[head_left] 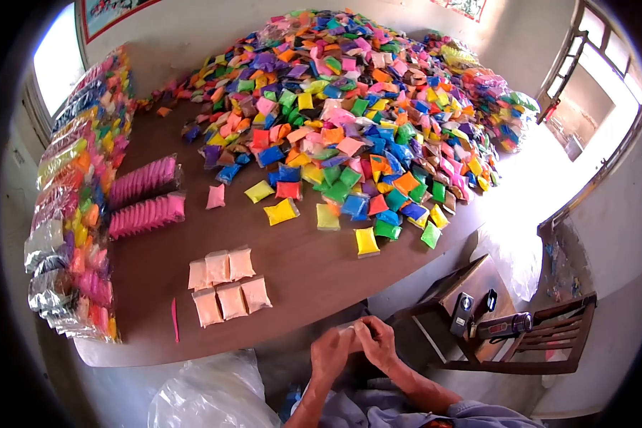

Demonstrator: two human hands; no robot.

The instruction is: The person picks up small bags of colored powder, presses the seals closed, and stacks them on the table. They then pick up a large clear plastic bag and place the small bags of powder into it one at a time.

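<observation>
My left hand (332,351) and my right hand (376,340) meet just off the table's near edge, fingers pinched together. Between them is a small pale peach packet (351,338), mostly covered by the fingers. Nearest on the table are several peach packets (232,301) laid flat in two short rows. A thin pink plastic stick (175,319) lies to the left of these rows.
A big heap of coloured packets (349,107) covers the back of the brown table (292,278). Bundled packets (146,192) and filled bags (78,214) line the left. At right, a wooden chair (549,342) bears a dark flask (503,326). Clear plastic (210,392) lies below.
</observation>
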